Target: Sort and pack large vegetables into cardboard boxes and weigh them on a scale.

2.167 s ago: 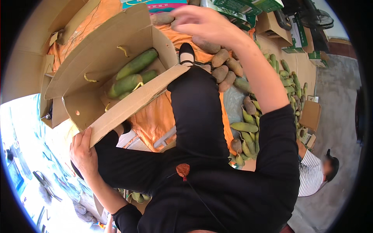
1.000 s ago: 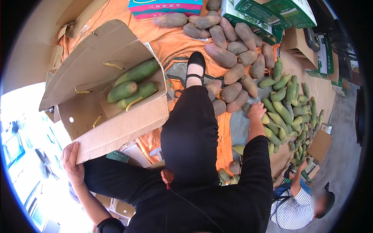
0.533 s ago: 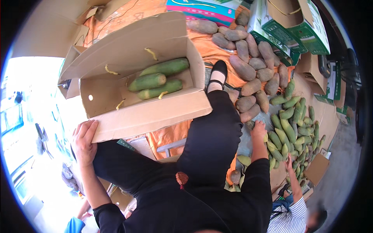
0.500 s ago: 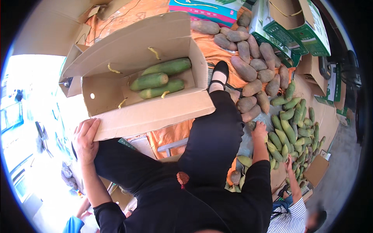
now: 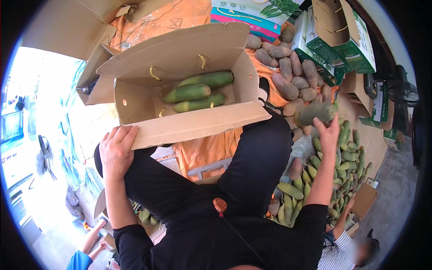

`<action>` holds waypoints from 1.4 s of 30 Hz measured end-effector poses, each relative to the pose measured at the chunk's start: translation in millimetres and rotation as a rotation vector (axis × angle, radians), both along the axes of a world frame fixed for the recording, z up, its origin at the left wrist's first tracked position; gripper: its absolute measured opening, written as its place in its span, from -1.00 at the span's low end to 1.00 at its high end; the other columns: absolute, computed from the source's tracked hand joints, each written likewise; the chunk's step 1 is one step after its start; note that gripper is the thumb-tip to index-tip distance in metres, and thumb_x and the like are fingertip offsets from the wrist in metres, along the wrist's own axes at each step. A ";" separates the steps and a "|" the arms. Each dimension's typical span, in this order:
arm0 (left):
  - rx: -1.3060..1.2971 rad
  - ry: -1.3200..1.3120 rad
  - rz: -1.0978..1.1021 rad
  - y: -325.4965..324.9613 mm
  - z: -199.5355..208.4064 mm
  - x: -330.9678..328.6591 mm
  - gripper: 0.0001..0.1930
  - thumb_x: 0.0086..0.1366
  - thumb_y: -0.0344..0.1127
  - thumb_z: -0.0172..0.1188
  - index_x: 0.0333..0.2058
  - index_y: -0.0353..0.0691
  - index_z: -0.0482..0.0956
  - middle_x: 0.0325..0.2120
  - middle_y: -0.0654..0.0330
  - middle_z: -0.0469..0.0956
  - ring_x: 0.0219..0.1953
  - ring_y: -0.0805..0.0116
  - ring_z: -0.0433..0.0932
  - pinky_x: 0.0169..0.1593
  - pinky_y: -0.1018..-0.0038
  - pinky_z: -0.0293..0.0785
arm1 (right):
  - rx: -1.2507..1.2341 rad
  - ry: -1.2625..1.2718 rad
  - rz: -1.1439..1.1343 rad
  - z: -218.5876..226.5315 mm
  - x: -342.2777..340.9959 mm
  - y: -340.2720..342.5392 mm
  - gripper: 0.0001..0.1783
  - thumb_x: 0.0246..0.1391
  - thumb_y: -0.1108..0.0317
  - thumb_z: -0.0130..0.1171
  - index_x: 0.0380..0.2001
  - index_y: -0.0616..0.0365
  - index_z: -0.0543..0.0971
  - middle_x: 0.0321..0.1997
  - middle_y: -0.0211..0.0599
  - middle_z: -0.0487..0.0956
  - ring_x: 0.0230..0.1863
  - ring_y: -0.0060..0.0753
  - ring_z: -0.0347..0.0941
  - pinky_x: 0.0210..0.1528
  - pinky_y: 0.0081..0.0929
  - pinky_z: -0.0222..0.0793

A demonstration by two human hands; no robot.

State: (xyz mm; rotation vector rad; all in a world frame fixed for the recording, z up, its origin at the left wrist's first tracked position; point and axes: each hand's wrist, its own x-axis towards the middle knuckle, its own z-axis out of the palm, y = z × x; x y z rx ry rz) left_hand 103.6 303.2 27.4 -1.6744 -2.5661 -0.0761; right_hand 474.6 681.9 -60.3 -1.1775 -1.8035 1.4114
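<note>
An open cardboard box with yellow rope handles rests tilted across my lap. Three green radishes lie together on its bottom. At the near left corner, my left hand grips the box's front flap, fingers over its edge. Out to the right, my right hand holds a thick, dark green radish at its right end, raised above the heaps. The radish is slightly blurred.
Brownish-purple roots lie heaped on orange sheeting at the right, with many green radishes nearer. Green printed cartons stand at the back right. A co-worker in a striped shirt reaches in at lower right; another person's blue sleeve shows at lower left.
My right hand has risen from the heap beside my knee, now with a green radish in it. My left hand stays on the box flap. The view has shifted somewhat.
</note>
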 end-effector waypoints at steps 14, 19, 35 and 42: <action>0.024 -0.069 -0.026 0.5 -4.6 -3.8 -0.61 -0.15 -0.59 0.08 -0.25 -0.19 0.58 -0.34 0.23 0.55 -0.24 0.24 0.52 -0.21 0.32 0.42 | 0.804 -0.187 0.907 123.9 -272.7 -89.5 -0.46 -0.14 0.29 0.34 -0.06 0.21 0.43 -0.10 -0.10 0.48 -0.04 -0.08 0.45 0.01 -0.29 0.37; -0.007 -0.059 -0.013 -5.2 0.9 -0.9 -0.56 -0.16 -0.61 0.09 -0.21 -0.20 0.58 -0.33 0.21 0.53 -0.22 0.20 0.51 -0.19 0.31 0.42 | 0.860 -0.455 1.076 66.4 -335.2 -142.1 -0.68 -0.06 0.31 0.24 -0.20 0.19 0.54 -0.17 -0.07 0.55 -0.10 -0.07 0.52 -0.11 -0.21 0.46; 0.082 -0.141 0.003 -8.1 -14.9 -3.8 -0.58 -0.10 -0.69 0.05 -0.20 -0.30 0.61 -0.34 0.05 0.54 -0.25 0.08 0.53 -0.13 0.26 0.43 | 0.271 -0.140 0.437 55.3 -107.6 -7.3 -0.57 0.07 0.19 0.19 -0.01 0.15 0.50 -0.17 -0.22 0.59 -0.13 -0.41 0.50 -0.12 -0.44 0.43; 0.051 -0.156 -0.010 -10.7 -20.1 -7.2 -0.67 0.08 -0.65 0.09 -0.15 -0.29 0.59 -0.30 0.01 0.55 -0.22 0.04 0.53 -0.12 0.30 0.43 | -0.155 -0.464 0.092 -150.7 98.6 -67.2 -0.66 -0.01 0.24 0.25 -0.17 0.17 0.56 -0.25 -0.16 0.61 -0.15 -0.34 0.54 -0.08 -0.40 0.42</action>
